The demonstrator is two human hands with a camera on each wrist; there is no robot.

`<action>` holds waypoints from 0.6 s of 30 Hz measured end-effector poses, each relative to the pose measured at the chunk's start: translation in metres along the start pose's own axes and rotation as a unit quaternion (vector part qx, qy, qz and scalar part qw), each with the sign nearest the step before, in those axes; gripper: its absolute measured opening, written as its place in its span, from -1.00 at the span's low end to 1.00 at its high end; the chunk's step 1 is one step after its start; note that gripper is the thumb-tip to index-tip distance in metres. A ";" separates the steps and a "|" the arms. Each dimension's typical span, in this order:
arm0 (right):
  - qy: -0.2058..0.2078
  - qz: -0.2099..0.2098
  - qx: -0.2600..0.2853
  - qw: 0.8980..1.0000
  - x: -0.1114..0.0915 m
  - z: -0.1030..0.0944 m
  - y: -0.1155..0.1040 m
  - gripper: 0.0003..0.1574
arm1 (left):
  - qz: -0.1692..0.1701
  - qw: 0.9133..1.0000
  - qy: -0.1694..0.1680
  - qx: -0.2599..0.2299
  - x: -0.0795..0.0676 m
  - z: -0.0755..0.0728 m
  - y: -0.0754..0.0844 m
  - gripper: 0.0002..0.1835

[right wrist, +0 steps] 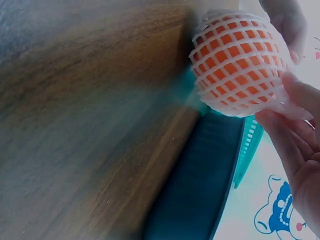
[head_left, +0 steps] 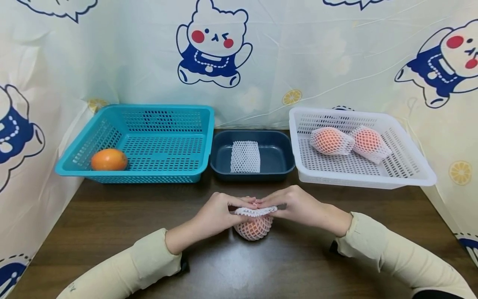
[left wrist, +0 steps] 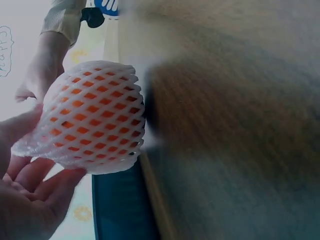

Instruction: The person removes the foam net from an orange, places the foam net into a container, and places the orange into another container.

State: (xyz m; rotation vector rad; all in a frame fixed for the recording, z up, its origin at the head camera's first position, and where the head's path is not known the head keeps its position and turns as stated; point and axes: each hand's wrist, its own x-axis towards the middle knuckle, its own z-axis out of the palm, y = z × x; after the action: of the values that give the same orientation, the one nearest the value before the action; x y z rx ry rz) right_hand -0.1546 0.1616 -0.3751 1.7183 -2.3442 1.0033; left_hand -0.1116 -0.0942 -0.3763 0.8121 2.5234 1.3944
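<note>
An orange fruit in a white foam net sleeve (head_left: 254, 229) rests on the brown table between both hands. My left hand (head_left: 214, 211) pinches the sleeve's gathered upper edge from the left, thumb toward me. From the other side my right hand (head_left: 298, 206) pinches the same edge, and the fingertips of both hands nearly meet over the top. In the left wrist view the net (left wrist: 97, 120) covers the fruit's whole visible side. The right wrist view likewise shows the orange fruit (right wrist: 237, 65) through the mesh. The fruit's top is hidden by fingers and foam.
A teal basket (head_left: 168, 177) at the back left holds one bare orange fruit (head_left: 109, 160). A dark blue tray (head_left: 220, 166) in the back middle holds a flat foam net sleeve (head_left: 245, 157). At the back right, a white basket (head_left: 358, 180) contains two net-wrapped fruits (head_left: 330, 141).
</note>
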 end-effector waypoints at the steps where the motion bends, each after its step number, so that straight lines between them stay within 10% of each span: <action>1: 0.001 0.000 0.000 1.000 0.000 0.000 -0.001 -0.62 | -0.002 1.000 0.007 0.000 0.000 0.001 0.000 -0.74; 18: -0.013 0.043 0.006 0.999 0.001 0.010 -0.001 -0.40 | 0.077 0.992 0.097 0.034 -0.003 -0.001 0.004 -0.67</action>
State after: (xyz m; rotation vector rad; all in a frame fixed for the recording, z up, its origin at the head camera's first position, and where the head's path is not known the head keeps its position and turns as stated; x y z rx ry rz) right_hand -0.1504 0.1553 -0.3824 1.6567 -2.4532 1.0171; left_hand -0.1081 -0.0950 -0.3727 0.9455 2.7179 1.5098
